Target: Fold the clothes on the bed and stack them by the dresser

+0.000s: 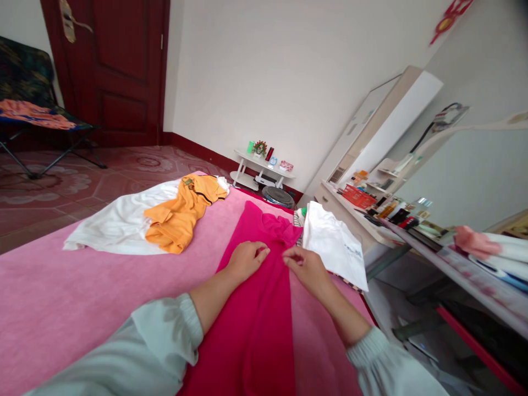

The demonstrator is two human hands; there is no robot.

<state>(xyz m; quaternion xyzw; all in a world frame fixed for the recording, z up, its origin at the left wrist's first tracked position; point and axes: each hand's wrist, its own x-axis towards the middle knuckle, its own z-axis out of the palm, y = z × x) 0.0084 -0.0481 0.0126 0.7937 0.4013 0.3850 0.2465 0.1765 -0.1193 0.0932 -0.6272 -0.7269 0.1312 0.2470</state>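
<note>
A bright magenta garment [264, 308] lies lengthwise on the pink bed cover [103, 291], its far end bunched. Over its left part is my left hand [248, 259], fingers curled and thumb apart from them, with nothing visible between. My right hand [304, 267] hovers at the garment's right edge, its fingertips bent toward the thumb; whether they pinch any cloth is too small to tell. Both hands are just short of the bunched part.
Left on the bed are an orange garment [181, 217] and a white garment [119, 220]. White folded clothing [332, 242] lies at the right edge, beside a dresser [358, 217] with bottles. A low shelf [264, 163] stands beyond the bed.
</note>
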